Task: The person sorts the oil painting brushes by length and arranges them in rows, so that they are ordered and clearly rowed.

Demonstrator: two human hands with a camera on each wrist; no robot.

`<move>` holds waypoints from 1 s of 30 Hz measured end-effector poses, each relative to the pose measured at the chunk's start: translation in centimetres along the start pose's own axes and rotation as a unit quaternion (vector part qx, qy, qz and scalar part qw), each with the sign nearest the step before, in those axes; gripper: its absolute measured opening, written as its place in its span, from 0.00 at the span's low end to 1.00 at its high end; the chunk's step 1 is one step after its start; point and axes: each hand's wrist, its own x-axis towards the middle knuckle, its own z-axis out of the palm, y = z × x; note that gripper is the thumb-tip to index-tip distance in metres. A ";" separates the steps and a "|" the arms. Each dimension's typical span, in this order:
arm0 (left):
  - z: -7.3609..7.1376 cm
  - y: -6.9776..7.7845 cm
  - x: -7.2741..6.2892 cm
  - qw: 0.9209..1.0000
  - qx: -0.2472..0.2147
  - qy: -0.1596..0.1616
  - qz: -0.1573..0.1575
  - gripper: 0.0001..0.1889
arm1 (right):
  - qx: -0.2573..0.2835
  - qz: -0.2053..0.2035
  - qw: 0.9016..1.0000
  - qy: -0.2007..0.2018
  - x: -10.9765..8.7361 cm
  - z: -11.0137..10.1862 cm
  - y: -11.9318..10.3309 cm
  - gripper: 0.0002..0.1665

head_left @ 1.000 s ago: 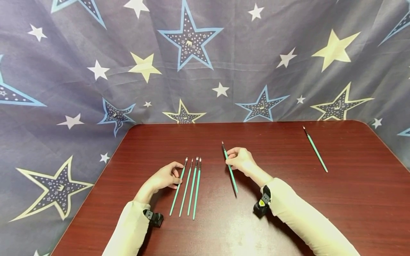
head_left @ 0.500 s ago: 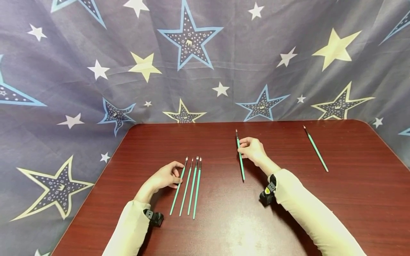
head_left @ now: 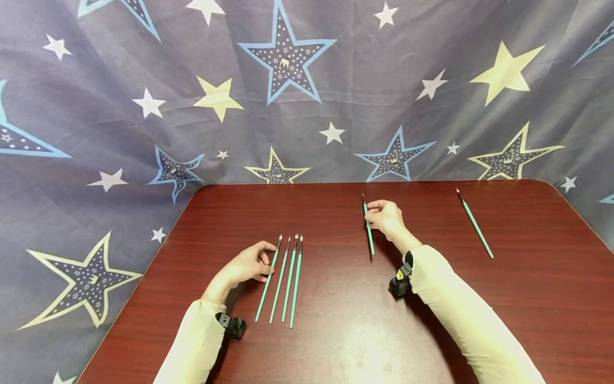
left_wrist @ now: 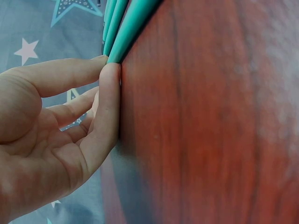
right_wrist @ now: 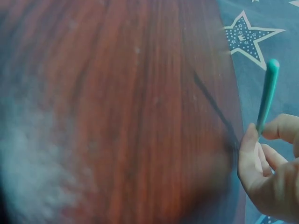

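My right hand (head_left: 387,218) pinches a thin paintbrush (head_left: 369,234) with a turquoise handle and dark ferrule at the back middle of the table. In the right wrist view the handle (right_wrist: 268,88) stands out from the thumb and fingertips, apart from its shadow on the tabletop. My left hand (head_left: 247,262) pinches the leftmost paintbrush (head_left: 264,296) of a row lying on the table. Beside it lie several like it, among them a rightmost paintbrush (head_left: 296,288). The left wrist view has turquoise handles (left_wrist: 131,30) just beyond the thumb and fingertip.
Another turquoise paintbrush (head_left: 476,226) lies alone at the right of the reddish-brown table (head_left: 336,330). A grey curtain (head_left: 331,80) printed with stars hangs behind the table's back edge. Each wrist wears a small black camera (head_left: 234,326).
My right hand has carried its paintbrush rightward and toward the back of the table. My left hand and the row of paintbrushes have stayed in place.
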 end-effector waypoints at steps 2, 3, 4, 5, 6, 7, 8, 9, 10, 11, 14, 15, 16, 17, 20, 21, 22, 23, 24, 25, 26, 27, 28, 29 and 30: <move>0.0 0.0 0.0 1.000 -0.001 0.002 0.001 0.26 | 0.005 0.001 1.000 0.006 0.2 -0.1 0.0 0.21; 0.0 0.0 0.0 1.000 -0.001 0.002 0.002 0.26 | 0.006 0.003 1.000 0.010 0.3 -0.2 0.0 0.21; -0.1 0.0 0.0 1.000 -0.001 0.002 0.003 0.27 | 0.006 0.003 1.000 0.015 0.4 -0.3 0.0 0.21; -0.1 0.0 0.0 1.000 -0.001 0.003 0.004 0.27 | 0.006 0.004 1.000 0.018 0.5 -0.4 0.0 0.21; -0.1 -0.1 0.0 1.000 -0.002 0.003 0.004 0.27 | 0.004 0.005 1.000 0.021 0.6 -0.5 0.0 0.21; -0.1 -0.1 0.0 1.000 -0.002 0.003 0.005 0.27 | 0.000 0.006 1.000 0.023 0.7 -0.6 0.0 0.21; -0.1 -0.1 0.0 1.000 -0.001 0.001 0.006 0.27 | -0.003 0.006 1.000 0.025 0.8 -0.7 0.0 0.21; -0.1 -0.1 0.0 1.000 -0.001 0.001 0.006 0.27 | -0.008 0.005 1.000 0.026 0.8 -0.8 0.0 0.21; -0.1 -0.1 0.0 1.000 -0.002 0.003 0.005 0.26 | -0.010 0.004 1.000 0.029 0.9 -0.9 0.0 0.21; 0.0 -0.1 0.0 1.000 -0.003 0.004 0.004 0.26 | -0.014 0.004 0.999 0.031 1.0 -0.9 0.0 0.20; 0.0 -0.1 0.0 1.000 0.000 0.002 0.002 0.26 | -0.036 -0.004 0.998 0.043 1.1 -1.1 -0.1 0.20; 0.0 -0.1 0.0 1.000 -0.001 0.003 0.001 0.26 | -0.046 -0.007 0.998 0.048 1.1 -1.1 -0.1 0.20; 0.0 -0.1 0.0 1.000 -0.002 0.004 0.001 0.26 | -0.055 -0.009 0.997 0.052 1.2 -1.1 0.0 0.20; 0.0 -0.1 0.1 1.000 -0.002 0.003 0.002 0.26 | -0.065 -0.013 0.996 0.056 1.2 -1.1 0.0 0.21; 0.1 0.5 -0.4 1.000 -0.004 0.003 0.005 0.26 | -0.088 -0.019 0.994 0.063 1.2 -1.2 0.2 0.21; 0.1 0.5 -0.4 1.000 -0.004 0.003 0.007 0.26 | -0.095 -0.022 0.993 0.065 1.2 -1.2 0.2 0.21; 0.0 0.6 -0.4 1.000 -0.004 0.003 0.008 0.26 | -0.106 -0.024 0.992 0.067 1.3 -1.2 0.3 0.21; 0.0 0.6 -0.4 1.000 -0.003 0.003 0.010 0.26 | -0.118 -0.025 0.990 0.069 1.3 -1.2 0.3 0.21; 0.0 0.7 -0.5 1.000 -0.003 0.004 0.010 0.26 | -0.132 -0.026 0.988 0.072 1.3 -1.1 0.3 0.20; 0.1 0.7 -0.5 1.000 -0.002 0.005 0.011 0.26 | -0.148 -0.028 0.986 0.076 1.3 -1.1 0.3 0.20; 0.0 0.4 -0.3 1.000 -0.001 0.007 0.011 0.26 | -0.163 -0.031 0.983 0.080 1.3 -1.1 0.3 0.20; 0.0 0.1 -0.1 1.000 0.000 0.007 0.010 0.26 | -0.174 -0.032 0.981 0.082 1.2 -1.1 0.3 0.20; 0.1 0.1 -0.2 1.000 -0.001 0.007 0.010 0.26 | -0.183 -0.031 0.979 0.084 1.1 -1.1 0.3 0.20; 0.1 0.1 -0.2 1.000 -0.001 0.007 0.009 0.26 | -0.187 -0.031 0.978 0.086 1.1 -1.1 0.2 0.20; 0.1 0.0 -0.2 1.000 -0.002 0.007 0.006 0.26 | -0.192 -0.032 0.977 0.087 1.0 -1.0 0.2 0.20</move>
